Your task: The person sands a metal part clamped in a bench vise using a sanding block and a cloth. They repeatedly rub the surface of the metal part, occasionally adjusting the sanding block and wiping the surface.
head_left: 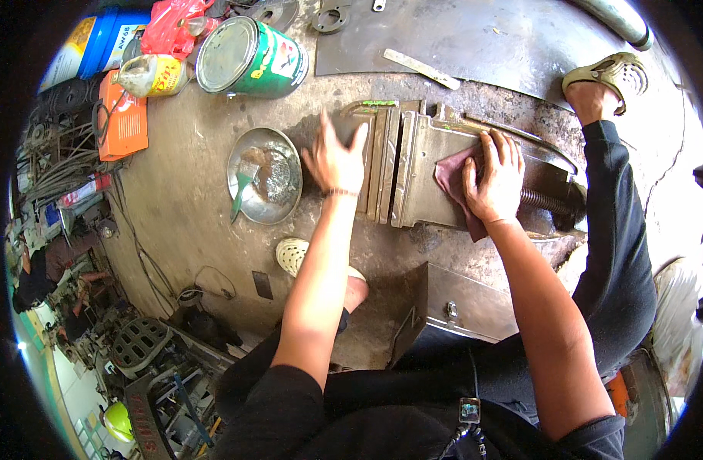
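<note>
The vise [436, 165] is lying on the floor [183, 207] between the person's 2 shoes, a placing that is probably giving both hands clear reach from above. Its jaws are standing narrowly apart. The right hand [496, 180] is resting on the vise's body beside the screw [547, 201], fingers slightly curved; a dull red rag [453, 176] is lying partly beneath the palm, seemingly for wiping or shielding the skin, though whether the fingers are gripping it cannot be told. The left hand [338, 159] is spreading its fingers at the vise's left end, holding nothing; contact is remaining unclear. Left of the vise, a metal pan [289, 205] is holding 1 green-handled brush [244, 184], handle leaning over the rim, presumably for easy pick-up. A green can [273, 65] is standing beyond the pan, up and left of the vise.
</note>
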`<action>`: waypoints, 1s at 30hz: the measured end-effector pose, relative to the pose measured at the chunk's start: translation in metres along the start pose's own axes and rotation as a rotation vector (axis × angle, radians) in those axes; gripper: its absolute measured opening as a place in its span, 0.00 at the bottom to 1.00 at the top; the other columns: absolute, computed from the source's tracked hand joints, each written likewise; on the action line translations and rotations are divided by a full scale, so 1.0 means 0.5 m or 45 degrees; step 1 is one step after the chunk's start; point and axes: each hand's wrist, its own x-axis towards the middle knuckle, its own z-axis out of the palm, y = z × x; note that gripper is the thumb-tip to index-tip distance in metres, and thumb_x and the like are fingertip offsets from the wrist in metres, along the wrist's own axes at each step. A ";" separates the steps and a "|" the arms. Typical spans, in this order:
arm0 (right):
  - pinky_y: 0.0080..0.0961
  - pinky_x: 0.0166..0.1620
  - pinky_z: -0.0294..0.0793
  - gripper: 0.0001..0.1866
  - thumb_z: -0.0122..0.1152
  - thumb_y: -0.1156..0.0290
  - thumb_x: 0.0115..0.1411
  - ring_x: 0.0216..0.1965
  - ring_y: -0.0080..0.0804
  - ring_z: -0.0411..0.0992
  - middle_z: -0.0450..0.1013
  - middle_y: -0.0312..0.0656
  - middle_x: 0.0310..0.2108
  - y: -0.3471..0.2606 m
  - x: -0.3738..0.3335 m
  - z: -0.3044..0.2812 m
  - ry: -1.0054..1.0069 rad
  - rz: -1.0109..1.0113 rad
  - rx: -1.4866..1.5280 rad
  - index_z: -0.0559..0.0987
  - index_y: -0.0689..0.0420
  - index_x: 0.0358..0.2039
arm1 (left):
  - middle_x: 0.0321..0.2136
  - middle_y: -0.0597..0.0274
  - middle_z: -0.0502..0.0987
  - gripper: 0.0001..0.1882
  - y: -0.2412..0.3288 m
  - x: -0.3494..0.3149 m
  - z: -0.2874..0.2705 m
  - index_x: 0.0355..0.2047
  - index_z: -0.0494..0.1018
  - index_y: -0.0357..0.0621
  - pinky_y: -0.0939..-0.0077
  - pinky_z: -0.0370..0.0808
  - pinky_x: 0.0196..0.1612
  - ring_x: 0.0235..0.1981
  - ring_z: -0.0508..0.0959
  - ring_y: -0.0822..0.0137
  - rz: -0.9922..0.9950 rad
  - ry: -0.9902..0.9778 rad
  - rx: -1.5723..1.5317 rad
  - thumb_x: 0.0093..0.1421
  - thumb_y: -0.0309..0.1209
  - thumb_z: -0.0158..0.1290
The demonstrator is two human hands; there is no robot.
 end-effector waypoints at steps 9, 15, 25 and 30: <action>0.47 0.70 0.54 0.29 0.59 0.62 0.58 0.65 0.52 0.62 0.68 0.55 0.60 -0.002 0.004 -0.003 0.026 0.019 0.020 0.73 0.61 0.59 | 0.61 0.46 0.73 0.47 -0.047 -0.138 -0.032 0.72 0.57 0.53 0.30 0.51 0.68 0.63 0.72 0.48 -0.211 -0.132 -0.047 0.58 0.60 0.59; 0.47 0.69 0.55 0.29 0.59 0.62 0.58 0.65 0.53 0.62 0.68 0.54 0.60 -0.001 0.000 0.000 0.025 -0.010 0.003 0.73 0.62 0.59 | 0.63 0.48 0.70 0.48 0.026 0.039 0.021 0.72 0.54 0.53 0.33 0.51 0.70 0.64 0.71 0.49 -0.039 -0.044 -0.005 0.59 0.63 0.56; 0.49 0.70 0.53 0.29 0.58 0.60 0.58 0.64 0.53 0.63 0.68 0.55 0.59 0.001 0.000 0.002 0.046 0.000 0.030 0.73 0.61 0.58 | 0.62 0.48 0.71 0.48 -0.026 -0.066 -0.010 0.72 0.54 0.53 0.33 0.50 0.69 0.63 0.72 0.50 -0.067 -0.072 -0.007 0.59 0.63 0.56; 0.48 0.70 0.54 0.29 0.59 0.61 0.58 0.65 0.53 0.62 0.68 0.54 0.60 0.001 0.000 -0.002 0.037 0.001 0.024 0.73 0.61 0.59 | 0.62 0.45 0.72 0.47 0.021 0.011 0.017 0.73 0.54 0.55 0.35 0.50 0.70 0.63 0.71 0.45 -0.041 0.022 -0.013 0.61 0.63 0.54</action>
